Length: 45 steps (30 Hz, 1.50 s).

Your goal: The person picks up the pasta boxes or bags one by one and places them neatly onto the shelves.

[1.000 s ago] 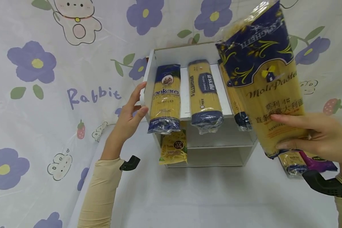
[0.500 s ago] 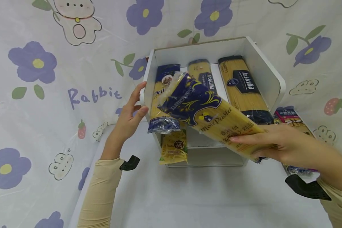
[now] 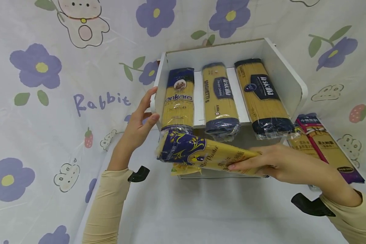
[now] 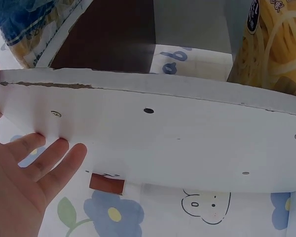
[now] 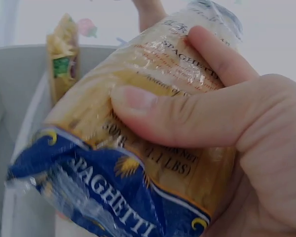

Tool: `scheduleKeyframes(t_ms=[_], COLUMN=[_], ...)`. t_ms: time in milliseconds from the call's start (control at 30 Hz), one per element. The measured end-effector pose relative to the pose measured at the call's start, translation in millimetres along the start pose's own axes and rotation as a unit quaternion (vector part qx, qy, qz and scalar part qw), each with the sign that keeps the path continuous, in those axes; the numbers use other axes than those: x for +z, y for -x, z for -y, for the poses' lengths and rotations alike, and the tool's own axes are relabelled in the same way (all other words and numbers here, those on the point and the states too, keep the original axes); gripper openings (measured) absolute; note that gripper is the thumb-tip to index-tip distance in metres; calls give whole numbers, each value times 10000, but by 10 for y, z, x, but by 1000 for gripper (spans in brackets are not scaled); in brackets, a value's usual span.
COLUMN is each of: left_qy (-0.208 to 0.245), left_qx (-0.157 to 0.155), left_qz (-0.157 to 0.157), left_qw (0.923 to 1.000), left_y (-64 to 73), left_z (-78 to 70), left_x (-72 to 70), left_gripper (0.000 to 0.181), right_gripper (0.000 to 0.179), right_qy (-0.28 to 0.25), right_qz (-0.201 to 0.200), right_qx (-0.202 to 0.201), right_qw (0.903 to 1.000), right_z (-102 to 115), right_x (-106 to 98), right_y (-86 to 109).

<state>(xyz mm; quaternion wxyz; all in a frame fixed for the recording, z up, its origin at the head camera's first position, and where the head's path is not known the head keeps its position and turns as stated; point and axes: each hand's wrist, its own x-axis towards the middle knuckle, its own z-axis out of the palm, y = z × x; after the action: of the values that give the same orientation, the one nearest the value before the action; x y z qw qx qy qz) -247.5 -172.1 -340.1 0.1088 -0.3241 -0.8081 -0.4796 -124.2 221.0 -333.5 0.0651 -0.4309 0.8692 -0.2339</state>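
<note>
My right hand (image 3: 288, 164) grips a blue-and-yellow Moli Pasta spaghetti packet (image 3: 222, 154) by its right end, thumb across the film in the right wrist view. The packet lies almost level in front of the white shelf (image 3: 292, 84), its left end overlapping the bottom of the Ankara pasta packet (image 3: 179, 98). My left hand (image 3: 137, 125) holds the shelf's left side panel (image 4: 177, 133), several fingertips against its outer face. On the top tier, two La Sicilia spaghetti packets, one in the middle (image 3: 220, 95) and one at right (image 3: 263, 91), lie beside the Ankara packet.
A yellow pasta bag (image 3: 186, 168) on a lower tier is mostly hidden behind the held packet. Right of the shelf, a purple-and-yellow packet (image 3: 329, 145) lies beside another yellow packet (image 3: 303, 144). A patterned cloth (image 3: 64, 67) hangs behind.
The spaghetti packet has come from the upper right down and left, turning from steeply tilted to nearly level. My right hand moved with it; my left hand stays at the panel.
</note>
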Motion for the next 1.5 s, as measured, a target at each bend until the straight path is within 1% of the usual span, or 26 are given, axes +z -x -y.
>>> scheduleKeyframes(t_ms=[100, 233, 300, 467, 700, 800, 900, 1000, 1067, 1133, 1200, 1367, 1500], left_qy=[45, 49, 44, 20, -7, -15, -24, -33, -19, -7, 7, 7, -9], left_qx=[52, 101, 102, 57, -4, 35, 76, 84, 91, 88, 87, 75, 51], left_qz=[12, -20, -25, -24, -24, -24, -28, -29, -29, -34, -38, -41, -40], left_qw=[10000, 9999, 9999, 10000, 10000, 10000, 10000, 10000, 10000, 10000, 10000, 10000, 10000], left_y=[-3, -7, -7, -2, 3, -1, -5, -9, -10, -12, -11, -7, -2], left_z=[10, 23, 17, -1, -11, -7, 1, 4, 9, 11, 11, 2, -2], left_x=[-3, -8, -7, 3, 13, 14, 14, 16, 17, 17, 16, 14, 13], left_gripper=[75, 75, 76, 76, 77, 77, 77, 76, 76, 77, 77, 77, 78], right_gripper=[76, 77, 78, 76, 83, 81, 84, 89, 87, 84, 79, 73, 69], right_qy=[235, 323, 231, -4, -165, -518, -986, -1463, -1776, -2042, -2233, -2604, -2800], right_qz=[95, 233, 333, 544, 839, 967, 1087, 1254, 1376, 1457, 1475, 1403, 1277], right_qx=[-42, 0, 123, 288, 250, 194, 216, 381, 576, 679, 719, 718, 658], right_qw=[9997, 9992, 9991, 9981, 9960, 9938, 9889, 9805, 9727, 9656, 9608, 9525, 9492], right_z=[-12, -48, -77, -185, -338, -395, -458, -523, -561, -593, -624, -704, -784], right_x=[40, 100, 133, 251, 414, 463, 503, 534, 545, 550, 556, 586, 620], right_y=[-49, -112, -138, -190, -239, -250, -254, -251, -245, -242, -237, -232, -222])
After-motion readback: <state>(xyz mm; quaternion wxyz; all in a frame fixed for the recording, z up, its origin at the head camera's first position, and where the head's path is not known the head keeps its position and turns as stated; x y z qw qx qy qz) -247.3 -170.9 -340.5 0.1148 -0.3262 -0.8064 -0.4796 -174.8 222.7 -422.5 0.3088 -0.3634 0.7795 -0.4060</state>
